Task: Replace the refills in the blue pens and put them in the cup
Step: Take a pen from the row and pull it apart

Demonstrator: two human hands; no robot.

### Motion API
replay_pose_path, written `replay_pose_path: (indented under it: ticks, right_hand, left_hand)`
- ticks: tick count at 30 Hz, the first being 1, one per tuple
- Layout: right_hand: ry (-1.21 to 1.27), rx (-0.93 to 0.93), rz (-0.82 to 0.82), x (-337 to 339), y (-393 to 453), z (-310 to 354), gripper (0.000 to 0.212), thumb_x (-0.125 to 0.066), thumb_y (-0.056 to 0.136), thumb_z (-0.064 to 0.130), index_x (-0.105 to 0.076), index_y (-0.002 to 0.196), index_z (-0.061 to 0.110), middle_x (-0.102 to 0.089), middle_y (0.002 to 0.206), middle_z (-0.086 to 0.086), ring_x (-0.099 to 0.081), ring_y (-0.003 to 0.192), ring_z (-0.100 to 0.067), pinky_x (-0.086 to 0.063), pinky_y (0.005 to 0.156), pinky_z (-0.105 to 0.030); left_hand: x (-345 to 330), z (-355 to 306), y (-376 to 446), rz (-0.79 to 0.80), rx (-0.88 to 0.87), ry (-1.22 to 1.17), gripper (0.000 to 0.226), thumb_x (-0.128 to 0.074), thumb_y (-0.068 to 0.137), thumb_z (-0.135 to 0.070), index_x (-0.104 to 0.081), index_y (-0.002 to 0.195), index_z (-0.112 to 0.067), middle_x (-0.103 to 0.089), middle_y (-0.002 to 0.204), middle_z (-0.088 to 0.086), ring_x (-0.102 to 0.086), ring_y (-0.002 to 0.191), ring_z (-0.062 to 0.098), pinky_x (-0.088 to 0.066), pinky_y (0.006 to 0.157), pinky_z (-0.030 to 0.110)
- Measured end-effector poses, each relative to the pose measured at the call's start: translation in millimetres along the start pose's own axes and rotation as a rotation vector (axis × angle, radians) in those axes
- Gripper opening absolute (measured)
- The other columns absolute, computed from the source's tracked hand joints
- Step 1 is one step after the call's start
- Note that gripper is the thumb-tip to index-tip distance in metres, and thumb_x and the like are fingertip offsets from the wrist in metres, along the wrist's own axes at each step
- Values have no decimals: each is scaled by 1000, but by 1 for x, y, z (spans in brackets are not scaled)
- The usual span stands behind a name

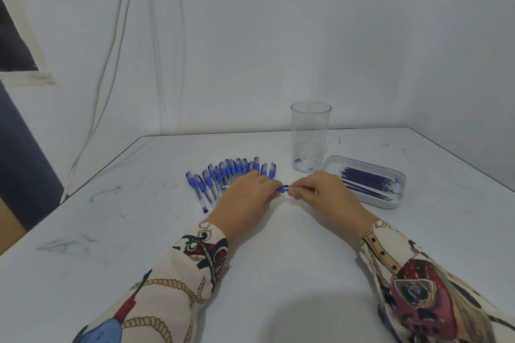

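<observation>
One blue-gripped clear plastic pen [282, 189] is held level above the middle of the white bench [156, 231], between the two hands. The left hand [245, 198] curls its fingers round the barrel, whose clear tail shows past its far side. The right hand [320, 192] pinches the tip end between thumb and fingertips. Neither grip is spread; both are closed on this same pen.

The step in hand appears to be unscrewing the tip section so that the spent refill can be drawn out. To do it well, the left grip should hold the barrel still while the right turns only the tip section, with the pen kept level and low over the bench so that a small part, if it drops, does not roll to an edge. Whether the joint is already loose cannot be told, since the fingers cover it.

The row of capped blue pens [231, 175] lies fanned just beyond the left hand, toward the far edge; the held pen should stay clear of the row so that finished and unfinished pens are not mixed. The shallow white plastic tray [395, 203] holding dark blue refills [367, 181] sits just beyond the right hand, toward the right edge, within easy reach for the next refill. The tall clear plastic cup [310, 136] stands upright between row and tray, nearer the far edge, with no pens in it and only blue smears at its base; the task is thus judged to be at an early stage.
</observation>
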State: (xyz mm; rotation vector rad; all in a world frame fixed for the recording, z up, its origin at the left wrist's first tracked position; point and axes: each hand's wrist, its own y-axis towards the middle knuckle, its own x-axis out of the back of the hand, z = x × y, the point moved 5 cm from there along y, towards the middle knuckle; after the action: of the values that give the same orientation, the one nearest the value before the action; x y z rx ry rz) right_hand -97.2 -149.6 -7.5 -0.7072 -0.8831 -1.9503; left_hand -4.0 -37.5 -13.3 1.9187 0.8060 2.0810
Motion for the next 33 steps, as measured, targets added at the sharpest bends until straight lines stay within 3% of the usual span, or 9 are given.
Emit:
replay_pose_path:
  ticks: [4,10,15,18,21,23,27,30,33]
  right_hand:
    - [-20,29,-38,4,2,3,20,-65,88,26,-74,102,17,-50,70,23,-50,70,4,-36,65,-5]
    - [213,-71,-50,1,1,-3,17,-71,82,27,-70,99,27,-65,81,15,-55,76,2,-38,68,-12]
    - [217,-160,-40,-1,2,-8,18,-61,89,32,-69,75,24,-68,75,9,-58,72,-7,-41,63,-21]
    - [375,-161,-23,-2,3,-10,10,-73,80,17,-67,81,26,-66,76,6,-58,68,-8,-44,63,-14]
    - [420,-195,-12,-4,3,-12,4,-68,84,26,-69,85,22,-70,80,6,-58,71,-6,-45,71,-21]
    - [381,-216,-24,-4,3,-12,14,-64,88,29,-71,81,19,-72,81,2,-56,70,-7,-44,74,-26]
    - [548,-205,29,-6,3,-9,17,-74,78,8,-67,89,19,-69,82,-2,-62,70,-8,-50,70,-17]
    - [550,-231,13,-7,3,-11,6,-67,86,18,-69,90,15,-70,77,1,-57,65,-7,-46,62,-10]
    - [613,-230,18,-8,3,-10,14,-71,81,6,-68,89,16,-69,79,-3,-61,70,-11,-48,68,-17]
  left_hand:
    - [-2,1,1,35,6,0,26,-40,99,-25,-60,113,-15,-63,93,1,-36,76,13,-24,66,24]
    - [1,1,0,9,11,-22,26,-41,98,-25,-61,111,-14,-64,91,2,-39,77,14,-30,66,26]
    - [1,0,0,19,8,-22,29,-40,98,-27,-59,116,-15,-65,96,1,-39,79,12,-31,69,24]
    - [1,0,0,6,6,-28,28,-42,98,-26,-61,114,-15,-66,96,1,-45,80,15,-32,69,24]
    - [3,1,0,-12,12,-39,27,-43,98,-26,-61,114,-14,-66,94,2,-47,81,16,-33,69,25]
    - [3,0,0,-11,5,-34,27,-43,98,-25,-61,113,-14,-65,92,2,-44,78,15,-31,68,24]
    - [4,0,-1,-35,-3,-40,23,-47,96,-23,-64,107,-13,-66,86,3,-40,74,14,-30,65,25]
    - [4,0,-1,-24,11,-31,25,-45,97,-24,-63,110,-14,-65,89,2,-39,75,13,-28,66,24]
    - [3,-1,-1,-21,-4,-20,24,-45,97,-24,-63,109,-15,-64,88,1,-38,74,12,-27,65,24]
